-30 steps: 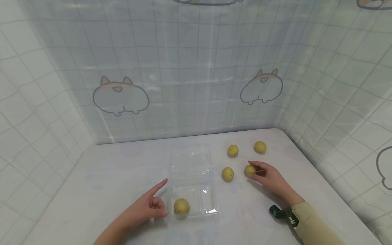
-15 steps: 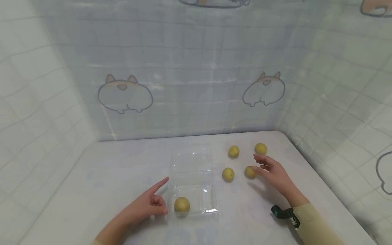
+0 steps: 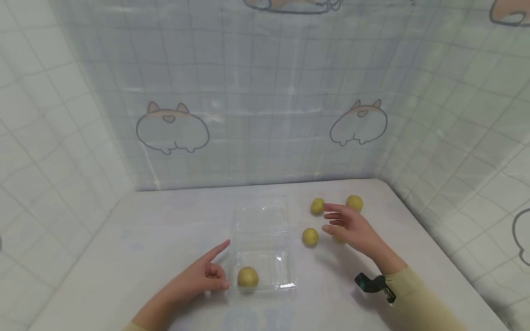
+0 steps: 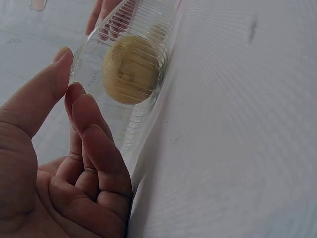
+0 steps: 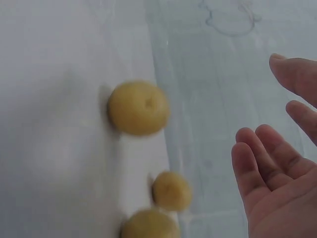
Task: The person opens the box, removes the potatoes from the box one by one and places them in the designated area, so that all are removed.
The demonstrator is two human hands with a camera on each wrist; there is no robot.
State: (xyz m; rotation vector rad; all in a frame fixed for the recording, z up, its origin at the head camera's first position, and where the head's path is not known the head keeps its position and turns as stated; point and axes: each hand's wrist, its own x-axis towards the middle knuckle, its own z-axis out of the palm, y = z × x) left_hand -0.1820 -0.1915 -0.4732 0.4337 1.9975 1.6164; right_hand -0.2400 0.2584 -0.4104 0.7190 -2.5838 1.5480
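My left hand (image 3: 203, 278) is at the left side of a clear plastic clamshell box (image 3: 275, 271). In the left wrist view, thumb and a fingertip pinch the box's rim (image 4: 77, 67); in the head view the index finger points along its side. Inside the box's near half, on the left, sits a round yellow fruit (image 3: 247, 277). My right hand (image 3: 352, 230) hovers with loosely spread fingers and holds nothing. Beneath it, one yellow fruit (image 3: 339, 238) is partly hidden. Another yellow fruit (image 3: 310, 237) lies left of the thumb, and a yellow fruit (image 3: 317, 206) is by the fingertips.
One more yellow fruit (image 3: 354, 203) lies behind the right hand, toward the table's far right corner. The box's lid half (image 3: 261, 218) lies unfolded, away from me. White tiled-pattern sheeting (image 3: 265, 151) rises along the back and both sides of the white table (image 3: 165, 230).
My right hand has let go of the fruit it held a second ago, lifted, and moved left over it. My left hand and the box have stayed in place.
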